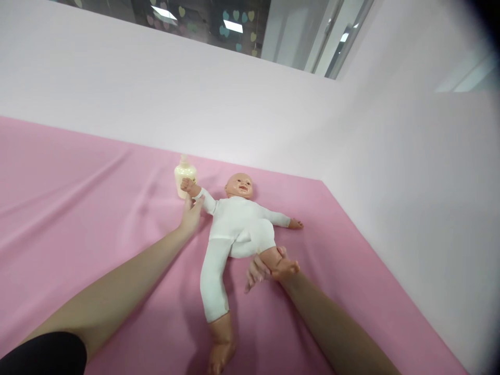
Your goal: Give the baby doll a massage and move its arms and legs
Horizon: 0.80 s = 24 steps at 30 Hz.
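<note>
A baby doll (244, 224) in a white bodysuit lies on its back on the pink sheet, head toward the wall. My left hand (191, 212) grips the doll's forearm near the wrist, and that arm is raised in front of a pump bottle (181, 171) of pale yellow liquid. Around the doll's bent, lifted leg is my right hand (255, 271), its fingers showing on one side and partly hidden behind the lower leg. The doll's other leg stretches toward me, and its other arm lies out to the side.
The pink sheet (78, 198) has creases and covers the surface up to the white wall (175, 99). Another white wall (410, 156) rises on the right. Above is a window (211, 23) with heart-shaped decorations and light reflections.
</note>
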{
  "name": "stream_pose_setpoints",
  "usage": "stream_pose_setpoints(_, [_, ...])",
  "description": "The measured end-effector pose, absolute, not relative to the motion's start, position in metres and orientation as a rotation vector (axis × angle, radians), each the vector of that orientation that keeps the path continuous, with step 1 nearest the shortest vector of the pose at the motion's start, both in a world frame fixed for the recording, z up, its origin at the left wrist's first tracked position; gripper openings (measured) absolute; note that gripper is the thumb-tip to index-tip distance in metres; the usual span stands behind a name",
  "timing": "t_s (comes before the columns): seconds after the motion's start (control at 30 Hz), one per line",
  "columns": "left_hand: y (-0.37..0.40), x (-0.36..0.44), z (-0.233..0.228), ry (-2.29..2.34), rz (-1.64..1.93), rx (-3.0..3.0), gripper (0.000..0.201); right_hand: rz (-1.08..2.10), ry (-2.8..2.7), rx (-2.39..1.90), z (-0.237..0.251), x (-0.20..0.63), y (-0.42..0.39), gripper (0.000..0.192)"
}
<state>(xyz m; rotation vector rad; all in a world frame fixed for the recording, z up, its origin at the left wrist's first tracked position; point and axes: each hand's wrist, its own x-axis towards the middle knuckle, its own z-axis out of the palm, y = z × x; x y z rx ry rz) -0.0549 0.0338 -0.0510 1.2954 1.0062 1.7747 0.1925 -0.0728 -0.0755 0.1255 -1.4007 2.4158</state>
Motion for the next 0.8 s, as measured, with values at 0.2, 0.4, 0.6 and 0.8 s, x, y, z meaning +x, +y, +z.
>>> stream_pose_setpoints(0.2, [0.019, -0.052, -0.048, 1.009, 1.516, 2.102, 0.034, 2.369, -0.914, -0.055, -0.051, 0.193, -0.074, 0.067])
stream_pose_setpoints(0.4, [0.009, -0.048, -0.04, 0.935, 1.177, 2.577, 0.035, 2.3, -0.812, -0.301, -0.047, 0.192, -0.074, 0.058])
stream_pose_setpoints(0.6, [0.01, -0.048, -0.041, 0.92, 1.182, 2.63, 0.04, 2.289, -0.895, -0.327, -0.049, 0.191, -0.074, 0.055])
stream_pose_setpoints(0.8, [0.01, -0.049, -0.041, 0.907, 1.194, 2.634, 0.039, 2.296, -0.912, -0.288, -0.051, 0.191, -0.072, 0.055])
